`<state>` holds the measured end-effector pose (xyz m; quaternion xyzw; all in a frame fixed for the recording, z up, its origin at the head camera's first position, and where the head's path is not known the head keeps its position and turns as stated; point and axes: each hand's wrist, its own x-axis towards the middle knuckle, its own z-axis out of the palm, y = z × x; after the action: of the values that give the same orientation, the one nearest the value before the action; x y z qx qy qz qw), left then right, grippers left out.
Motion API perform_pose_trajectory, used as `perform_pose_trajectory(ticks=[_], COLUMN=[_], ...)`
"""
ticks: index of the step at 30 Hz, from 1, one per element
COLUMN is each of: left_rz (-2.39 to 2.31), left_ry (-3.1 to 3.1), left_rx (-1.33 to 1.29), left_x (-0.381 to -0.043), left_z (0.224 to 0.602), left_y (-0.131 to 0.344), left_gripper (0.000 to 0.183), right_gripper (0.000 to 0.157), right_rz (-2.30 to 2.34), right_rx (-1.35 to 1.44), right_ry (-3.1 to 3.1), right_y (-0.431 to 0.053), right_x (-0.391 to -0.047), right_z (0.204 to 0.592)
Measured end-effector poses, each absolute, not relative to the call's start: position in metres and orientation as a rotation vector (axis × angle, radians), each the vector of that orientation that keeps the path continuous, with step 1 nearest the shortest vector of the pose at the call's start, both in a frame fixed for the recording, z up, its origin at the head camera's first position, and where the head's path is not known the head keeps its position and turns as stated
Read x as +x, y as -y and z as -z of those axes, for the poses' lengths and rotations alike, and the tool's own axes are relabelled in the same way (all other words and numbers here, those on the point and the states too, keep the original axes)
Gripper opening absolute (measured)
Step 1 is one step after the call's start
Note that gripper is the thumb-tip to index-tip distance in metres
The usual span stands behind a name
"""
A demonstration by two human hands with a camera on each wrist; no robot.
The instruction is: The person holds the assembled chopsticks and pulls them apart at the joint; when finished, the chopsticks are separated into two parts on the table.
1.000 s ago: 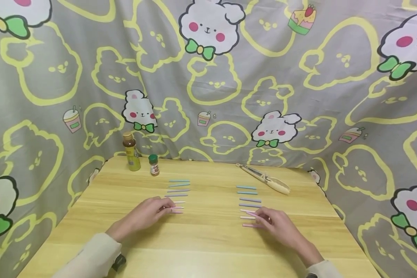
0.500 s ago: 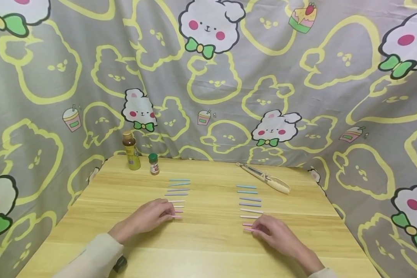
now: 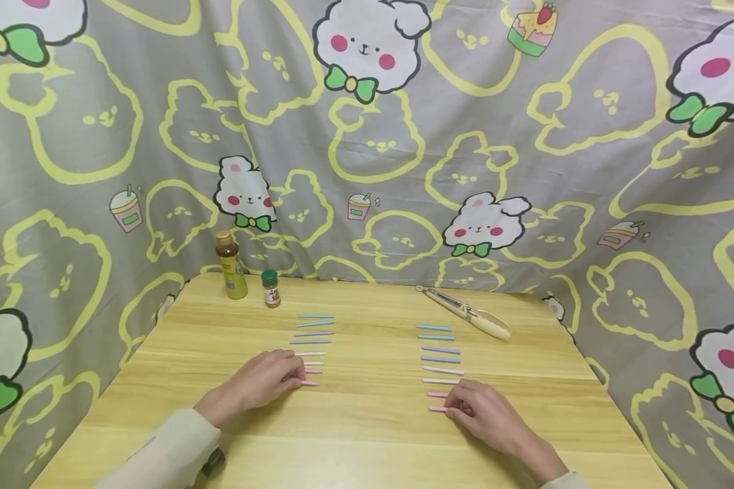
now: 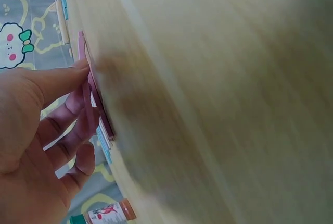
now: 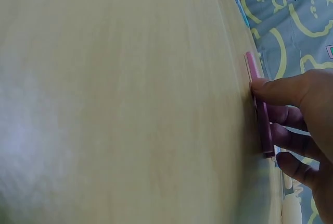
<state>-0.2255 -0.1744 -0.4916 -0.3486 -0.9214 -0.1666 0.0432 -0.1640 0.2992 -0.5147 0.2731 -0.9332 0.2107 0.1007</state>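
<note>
My left hand (image 3: 275, 377) pinches a thin pink stick (image 3: 309, 384) between thumb and fingertips, at the near end of the left column of sticks. In the left wrist view this pink stick (image 4: 81, 47) is slightly apart from another one beyond it. On the right, the thumb and fingers of my right hand (image 3: 483, 414) pinch a matching pink stick (image 3: 437, 409), low at the tabletop. Just beyond it lies a second pink stick (image 3: 437, 394), partly hidden by the fingers. Farther back, white sticks (image 3: 443, 371), purple sticks (image 3: 440, 351) and blue sticks (image 3: 434, 328) lie in pairs.
At the back left of the wooden table (image 3: 367, 435) stand a yellow-labelled bottle (image 3: 232, 272) and a green-capped spice jar (image 3: 272, 290). Tongs (image 3: 465, 312) lie at the back right. A patterned curtain (image 3: 379, 156) surrounds the back and sides.
Both hands have come nearer to the front with their pink sticks. The right stick has gone from over the white sticks to the near end of its column, turning more level.
</note>
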Motion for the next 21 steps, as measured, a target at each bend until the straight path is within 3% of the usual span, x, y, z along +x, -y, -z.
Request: perform_pose_trajectory(ticks=[21], left_rz=[0.474], left_ry=[2.815], left_rx=[-1.047], left_x=[-0.2264], left_z=[0.4931], left_y=[0.1738], left_gripper=[0.006], right_gripper=[0.01], right_rz=[-0.609], right_rx=[0.804], right_ry=[2.737], right_y=[-0.2989], right_x=[-0.1654], right_z=[0.5181])
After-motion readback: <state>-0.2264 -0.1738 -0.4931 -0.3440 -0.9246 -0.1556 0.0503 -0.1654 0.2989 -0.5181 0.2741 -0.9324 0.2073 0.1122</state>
